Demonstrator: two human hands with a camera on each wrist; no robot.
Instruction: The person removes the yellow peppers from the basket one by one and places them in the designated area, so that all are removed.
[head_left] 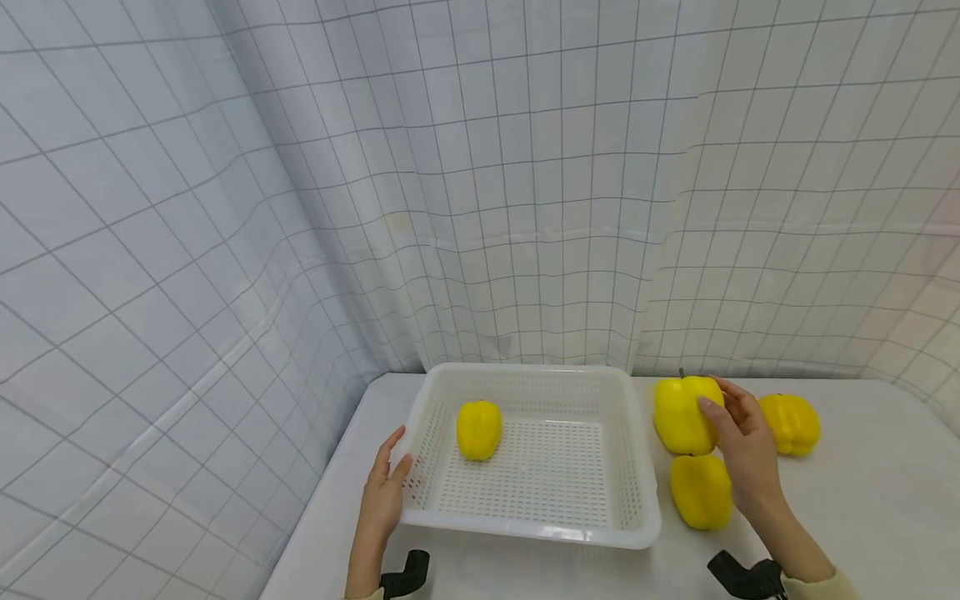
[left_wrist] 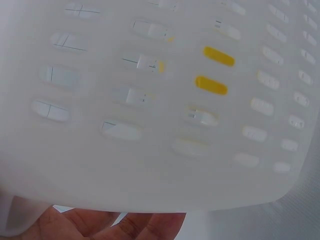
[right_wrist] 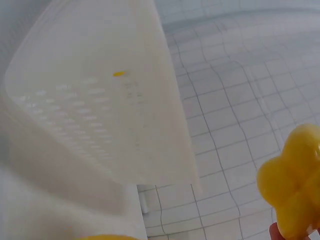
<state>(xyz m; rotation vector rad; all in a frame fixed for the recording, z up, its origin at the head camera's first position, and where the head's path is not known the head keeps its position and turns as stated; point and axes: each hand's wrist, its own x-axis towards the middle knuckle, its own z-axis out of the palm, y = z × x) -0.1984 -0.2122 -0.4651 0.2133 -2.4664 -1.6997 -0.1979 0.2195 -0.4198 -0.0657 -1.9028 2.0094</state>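
Note:
A yellow bell pepper [head_left: 684,414] is in my right hand [head_left: 750,450], with the thumb on its near side and fingers behind. Its lobed underside shows as the bell pepper [right_wrist: 295,185] at the right of the right wrist view, off the table. My left hand [head_left: 385,492] holds the left rim of a white plastic basket [head_left: 525,532]; in the left wrist view, fingers [left_wrist: 145,227] appear beside the rim. Inside the basket, towards its left, lies another yellow bell pepper [head_left: 478,430], glimpsed through the slots in the left wrist view.
Right of the basket, one yellow bell pepper [head_left: 701,492] lies just below the held one. Another pepper [head_left: 790,423] rests behind the right hand. A white table [head_left: 870,500] carries everything. Grid-patterned curtains [head_left: 555,208] hang behind and at the left.

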